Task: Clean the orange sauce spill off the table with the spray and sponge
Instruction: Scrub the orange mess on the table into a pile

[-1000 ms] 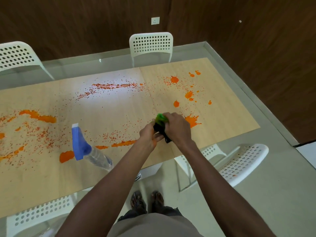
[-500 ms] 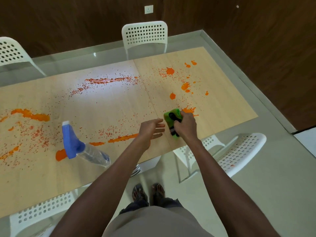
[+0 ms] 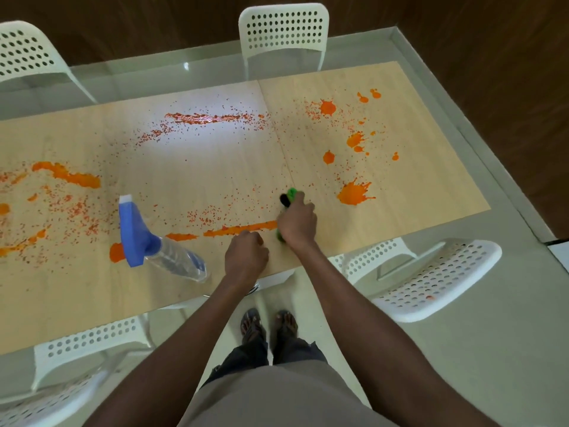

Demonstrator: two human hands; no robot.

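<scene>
The right hand (image 3: 297, 221) grips the green and black sponge (image 3: 289, 197) at the middle of the frame, beside the long orange sauce streak (image 3: 240, 230). The left hand (image 3: 246, 257) is curled, holding nothing. Best to press flat and wipe slowly left along it. The blue-topped clear spray bottle (image 3: 151, 241) lies at the lower left.

I see a pale wooden surface (image 3: 215, 167) streaked and spattered with orange sauce (image 3: 354, 194). A spray bottle (image 3: 154, 241) lies on its side near the front edge, beside a long sauce streak (image 3: 240, 230).
</scene>
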